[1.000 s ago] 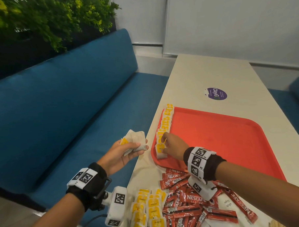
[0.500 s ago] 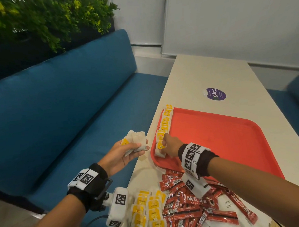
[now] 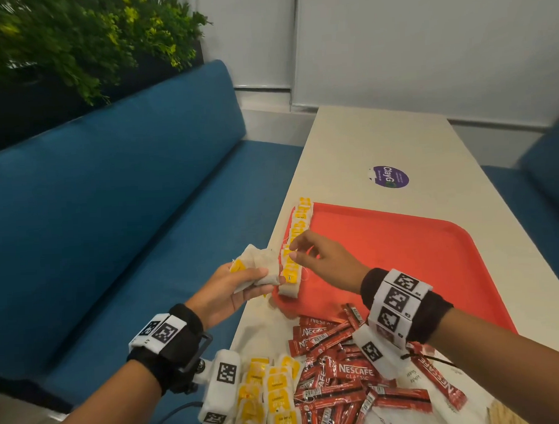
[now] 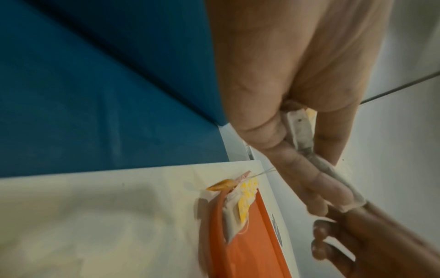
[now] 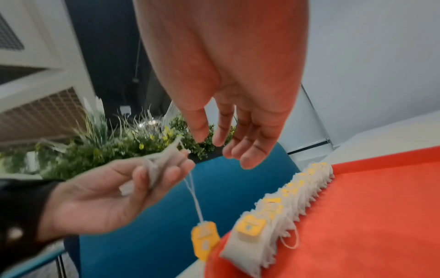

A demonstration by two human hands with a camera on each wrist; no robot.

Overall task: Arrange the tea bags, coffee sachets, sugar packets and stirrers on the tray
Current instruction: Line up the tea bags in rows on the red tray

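Note:
A red tray (image 3: 401, 254) lies on the table with a row of tea bags (image 3: 299, 230) along its left edge, also in the right wrist view (image 5: 285, 203). My left hand (image 3: 258, 275) grips a bunch of tea bags (image 3: 258, 261) just left of the tray; one yellow tag (image 5: 204, 238) dangles from it on a string. My right hand (image 3: 294, 251) hovers by that bunch with loose fingers (image 5: 250, 156) and holds nothing. Loose tea bags (image 3: 267, 398), red coffee sachets (image 3: 342, 369), white sugar packets (image 3: 413, 379) and stirrers (image 3: 505, 415) lie on the table in front of the tray.
The cream table (image 3: 380, 137) runs away from me, with a purple sticker (image 3: 390, 176) beyond the tray. A blue bench seat (image 3: 111, 203) is close along the table's left edge, with green plants (image 3: 72, 44) behind it. Most of the tray's floor is bare.
My right hand has lifted off the near end of the tea bag row and come up to the bunch. My left hand has shifted right, toward the tray's edge.

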